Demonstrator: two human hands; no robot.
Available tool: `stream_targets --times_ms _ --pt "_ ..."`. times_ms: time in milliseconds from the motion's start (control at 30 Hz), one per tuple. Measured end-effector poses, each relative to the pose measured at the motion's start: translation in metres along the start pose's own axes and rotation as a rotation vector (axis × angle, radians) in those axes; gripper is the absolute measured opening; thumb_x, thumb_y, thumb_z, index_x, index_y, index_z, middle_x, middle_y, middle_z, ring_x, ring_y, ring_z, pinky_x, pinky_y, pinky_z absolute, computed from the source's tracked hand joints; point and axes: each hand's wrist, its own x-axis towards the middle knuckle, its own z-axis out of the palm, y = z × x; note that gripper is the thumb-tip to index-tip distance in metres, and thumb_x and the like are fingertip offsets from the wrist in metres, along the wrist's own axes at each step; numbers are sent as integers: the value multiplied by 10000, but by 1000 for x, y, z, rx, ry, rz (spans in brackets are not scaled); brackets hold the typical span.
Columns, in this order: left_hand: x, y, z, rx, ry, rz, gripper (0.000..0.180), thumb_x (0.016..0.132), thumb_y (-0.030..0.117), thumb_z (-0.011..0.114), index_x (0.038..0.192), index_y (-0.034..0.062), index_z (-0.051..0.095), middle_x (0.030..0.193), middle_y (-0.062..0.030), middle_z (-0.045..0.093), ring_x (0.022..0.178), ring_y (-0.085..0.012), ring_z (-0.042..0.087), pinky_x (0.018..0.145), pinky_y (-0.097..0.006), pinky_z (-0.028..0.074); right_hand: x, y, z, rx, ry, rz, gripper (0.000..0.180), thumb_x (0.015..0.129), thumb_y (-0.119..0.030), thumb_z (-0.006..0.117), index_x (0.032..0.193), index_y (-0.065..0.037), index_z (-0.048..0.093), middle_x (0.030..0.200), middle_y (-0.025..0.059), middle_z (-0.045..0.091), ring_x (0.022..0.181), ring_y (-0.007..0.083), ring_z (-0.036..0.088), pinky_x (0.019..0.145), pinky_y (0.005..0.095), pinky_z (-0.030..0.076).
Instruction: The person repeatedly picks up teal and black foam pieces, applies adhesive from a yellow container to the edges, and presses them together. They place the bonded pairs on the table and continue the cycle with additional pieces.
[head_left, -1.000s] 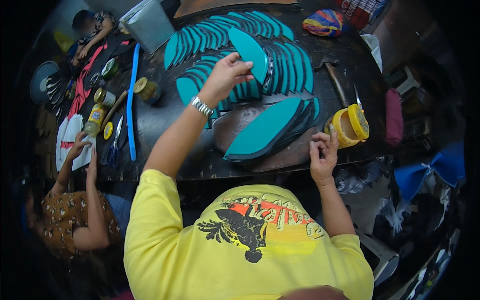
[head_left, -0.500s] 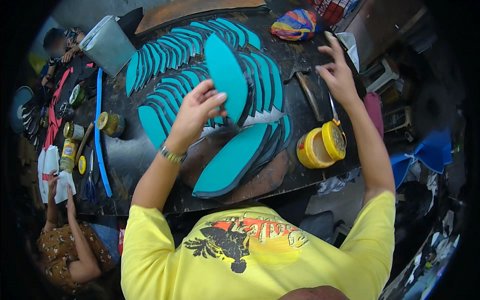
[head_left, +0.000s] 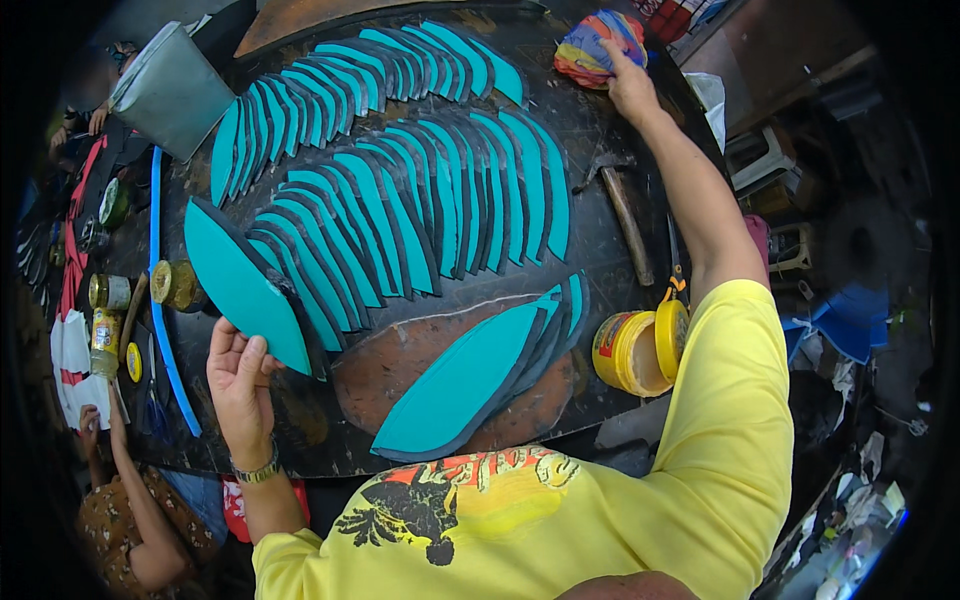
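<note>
My left hand [head_left: 243,375] pinches the lower end of a teal leaf-shaped piece [head_left: 240,280] with a dark underside, at the left end of the nearer row. That row of overlapping teal and dark pieces [head_left: 400,210] curves across the table, and a second row [head_left: 330,85] lies behind it. At the far right, my right hand [head_left: 632,88] has its fingers over a crumpled multicoloured striped bundle [head_left: 585,48]; its thumb is hidden. In front of me, a small stack of teal pieces [head_left: 455,380] rests on a brown oval board [head_left: 365,375].
Right of the rows lie a hammer [head_left: 627,225], orange-handled scissors [head_left: 675,285] and an open yellow tub [head_left: 622,355]. On the left are a jar [head_left: 178,287], a blue strip [head_left: 165,340] and a grey box-like container [head_left: 170,90]. Another person's arms [head_left: 135,470] show at lower left.
My left hand has carried the teal piece from over the middle of the rows to the left end. My right hand has moved forward from above the hammer onto the striped bundle.
</note>
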Motion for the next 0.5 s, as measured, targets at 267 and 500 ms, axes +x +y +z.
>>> stream_targets --times_ms 267,500 --pt "16 2 32 51 -104 -9 348 967 35 578 1304 -5 500 1061 -53 642 819 -59 594 719 -219 507 -45 79 -78 120 73 140 697 832 -11 545 1467 -247 380 1108 288 657 1046 471 628 893 506 494" --pt "53 16 92 162 -375 -113 347 957 125 621 1268 3 527 1031 -35 629 833 -73 586 738 -256 514 -133 75 -121 -288 -68 488 617 839 -100 595 1422 -182 410 1095 277 675 1039 436 655 879 509 516"
